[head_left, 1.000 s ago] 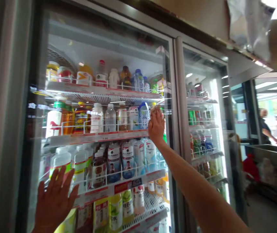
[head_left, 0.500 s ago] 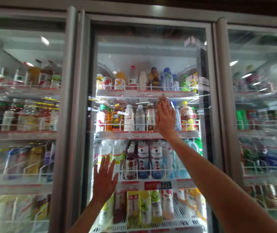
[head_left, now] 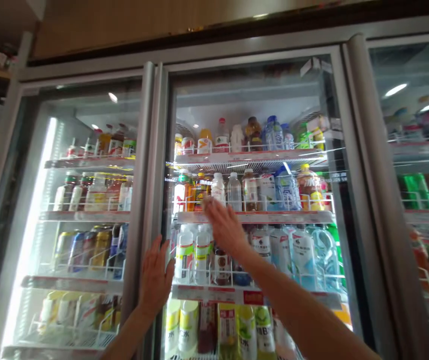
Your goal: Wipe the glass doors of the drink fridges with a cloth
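- two hands lie on the shut middle door (head_left: 255, 95) of a drinks fridge, seen in the head view.
- left hand (head_left: 156, 280): open, palm flat on the door's left edge, low down, likely as a brace.
- right hand (head_left: 225, 229): pressed to the glass at the second shelf (head_left: 274, 217); its fingers are blurred, so i cannot tell if they grip anything.
- bottles (head_left: 233, 192) stand in rows behind the glass.
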Available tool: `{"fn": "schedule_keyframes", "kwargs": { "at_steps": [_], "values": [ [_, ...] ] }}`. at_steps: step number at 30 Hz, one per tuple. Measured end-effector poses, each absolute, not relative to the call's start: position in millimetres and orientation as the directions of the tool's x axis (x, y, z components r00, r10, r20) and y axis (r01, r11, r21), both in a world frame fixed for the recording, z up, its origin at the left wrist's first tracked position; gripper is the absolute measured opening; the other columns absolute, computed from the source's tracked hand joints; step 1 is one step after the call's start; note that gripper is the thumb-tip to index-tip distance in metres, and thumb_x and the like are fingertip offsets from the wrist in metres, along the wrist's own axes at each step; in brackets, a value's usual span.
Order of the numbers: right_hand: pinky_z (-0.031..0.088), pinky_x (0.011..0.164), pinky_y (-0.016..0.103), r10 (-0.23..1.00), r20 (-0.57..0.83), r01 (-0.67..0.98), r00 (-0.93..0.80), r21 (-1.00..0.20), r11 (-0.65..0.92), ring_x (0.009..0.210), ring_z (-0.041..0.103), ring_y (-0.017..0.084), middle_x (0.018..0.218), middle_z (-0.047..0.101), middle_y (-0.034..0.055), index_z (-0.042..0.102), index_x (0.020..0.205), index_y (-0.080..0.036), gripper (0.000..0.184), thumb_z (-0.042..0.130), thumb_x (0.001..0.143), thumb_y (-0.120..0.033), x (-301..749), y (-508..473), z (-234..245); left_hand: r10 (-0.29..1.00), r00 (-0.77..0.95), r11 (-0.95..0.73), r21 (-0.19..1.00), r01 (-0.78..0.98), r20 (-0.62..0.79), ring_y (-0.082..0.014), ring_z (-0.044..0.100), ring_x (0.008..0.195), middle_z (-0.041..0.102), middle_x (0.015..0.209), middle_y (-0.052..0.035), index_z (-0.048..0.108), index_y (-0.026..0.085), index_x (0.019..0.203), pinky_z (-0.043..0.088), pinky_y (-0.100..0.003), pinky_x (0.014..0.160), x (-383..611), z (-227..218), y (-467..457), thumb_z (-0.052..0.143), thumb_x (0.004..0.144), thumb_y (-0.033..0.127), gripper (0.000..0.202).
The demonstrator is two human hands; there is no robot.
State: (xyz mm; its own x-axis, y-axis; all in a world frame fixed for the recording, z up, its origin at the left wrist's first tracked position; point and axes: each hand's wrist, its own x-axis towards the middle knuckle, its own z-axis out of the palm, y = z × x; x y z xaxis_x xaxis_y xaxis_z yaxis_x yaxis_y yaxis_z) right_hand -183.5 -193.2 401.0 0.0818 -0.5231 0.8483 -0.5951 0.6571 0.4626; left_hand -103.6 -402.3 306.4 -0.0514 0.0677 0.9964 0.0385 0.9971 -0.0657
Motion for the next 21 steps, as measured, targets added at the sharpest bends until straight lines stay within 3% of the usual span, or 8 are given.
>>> {"fn": "schedule_keyframes", "kwargs": {
  "at_steps": [4,6,8,12,14,18,20,21],
  "values": [
    [0.025,0.109,0.031,-0.835,0.498,-0.622,0.232,0.736,0.266,0.135,0.02,0.013,0.143,0.036,0.0001,0.03,0.138,-0.014,0.05,0.037,0.088,-0.02,-172.2,-187.1,288.6,0.109,-0.074,0.994,-0.106,0.039,0.991,-0.0242,0.032,0.131,0.029,0.145,-0.0095,0.023,0.025,0.139,0.03,-0.044,0.106,-96.9,295.7,-407.2,0.037,0.089,0.027,0.053],
    [0.021,0.111,0.03,-0.878,0.402,-0.622,0.261,0.765,0.166,0.134,0.021,0.01,0.141,0.04,-0.0022,0.03,0.138,-0.017,0.048,0.035,0.09,-0.023,-177.7,-163.9,275.9,0.139,-0.089,0.99,-0.137,0.037,0.986,-0.0245,0.032,0.131,0.029,0.145,-0.0093,0.025,0.024,0.139,0.03,-0.044,0.106,-95.6,288.0,-411.5,0.037,0.088,0.028,0.052],
    [0.016,0.112,0.034,-0.831,0.518,-0.62,0.202,0.724,0.3,0.135,0.022,0.012,0.141,0.039,-0.0007,0.028,0.139,-0.02,0.05,0.037,0.089,-0.022,-187.6,-139.0,301.4,0.155,-0.099,0.988,-0.151,0.039,0.983,-0.0249,0.032,0.131,0.028,0.145,-0.0095,0.026,0.023,0.138,0.029,-0.044,0.107,-97.1,284.3,-413.7,0.037,0.088,0.028,0.052],
    [0.012,0.111,0.045,-0.479,0.876,-0.543,0.058,0.43,0.721,0.137,0.017,0.022,0.142,0.036,0.0055,0.033,0.138,-0.02,0.052,0.041,0.086,-0.021,-198.9,-114.5,346.8,0.167,-0.066,0.985,-0.163,0.061,0.984,-0.0234,0.026,0.134,0.023,0.148,-0.0084,0.023,0.024,0.14,0.026,-0.042,0.108,-109.6,291.6,-400.9,0.039,0.088,0.025,0.054],
    [0.013,0.111,0.044,-0.557,0.828,-0.525,0.068,0.504,0.686,0.138,0.014,0.022,0.143,0.036,0.0045,0.032,0.138,-0.019,0.054,0.043,0.084,-0.02,-196.1,-109.7,324.0,0.176,-0.051,0.981,-0.171,0.087,0.983,-0.0221,0.023,0.135,0.02,0.149,-0.0072,0.02,0.025,0.141,0.023,-0.04,0.11,-118.2,298.5,-386.3,0.039,0.088,0.023,0.056],
    [0.017,0.112,0.034,-0.86,0.497,-0.505,0.12,0.776,0.378,0.138,0.013,0.013,0.144,0.033,-0.0043,0.032,0.137,-0.022,0.057,0.042,0.082,-0.015,-190.7,-78.2,274.8,0.226,-0.053,0.966,-0.217,0.141,0.973,-0.0216,0.017,0.137,0.015,0.151,-0.005,0.016,0.027,0.142,0.017,-0.041,0.112,-134.6,310.1,-356.6,0.041,0.087,0.021,0.06],
    [0.015,0.112,0.038,-0.805,0.586,-0.483,0.095,0.734,0.477,0.137,0.016,0.014,0.144,0.034,-0.0034,0.031,0.138,-0.025,0.058,0.041,0.082,-0.012,-197.4,-49.9,295.9,0.227,-0.042,0.964,-0.219,0.148,0.973,-0.0226,0.015,0.138,0.014,0.151,-0.0044,0.014,0.028,0.142,0.014,-0.043,0.112,-142.9,314.6,-346.6,0.042,0.087,0.022,0.062],
    [0.015,0.112,0.041,-0.694,0.717,-0.463,0.072,0.64,0.613,0.137,0.018,0.016,0.143,0.035,-0.0007,0.03,0.138,-0.025,0.06,0.041,0.081,-0.01,-203.3,-35.2,315.9,0.212,-0.032,0.968,-0.205,0.146,0.977,-0.0231,0.014,0.138,0.014,0.151,-0.0044,0.014,0.028,0.142,0.013,-0.045,0.112,-147.4,316.4,-343.0,0.042,0.087,0.023,0.062]
  ]
}}
